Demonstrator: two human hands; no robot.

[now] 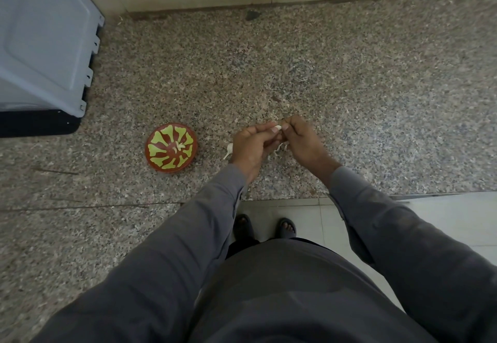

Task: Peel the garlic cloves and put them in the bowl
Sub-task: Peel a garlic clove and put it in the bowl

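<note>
Hands: left hand (251,145), right hand (302,141) both pinch garlic clove (277,127); bowl (171,148) unlabelled.

Dim, flat light; soft shadows; wide-angle edge warp; fingers perhaps sl. blurred

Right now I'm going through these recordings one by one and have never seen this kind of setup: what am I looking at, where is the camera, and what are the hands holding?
There is no machine here. The single picture comes from a camera worn on a person's head, looking forward and down, so you see their grey sleeves, body and sandalled feet below. They stand at a speckled stone counter. The left hand and right hand meet over it, both pinching one pale garlic clove between their fingertips, apparently peeling it. Bits of papery skin hang beneath the hands. To the left sits a red bowl with a yellow-green pattern, holding a few pale cloves. A white piece of garlic lies beside the left hand. A grey plastic object fills the far left corner.
</note>
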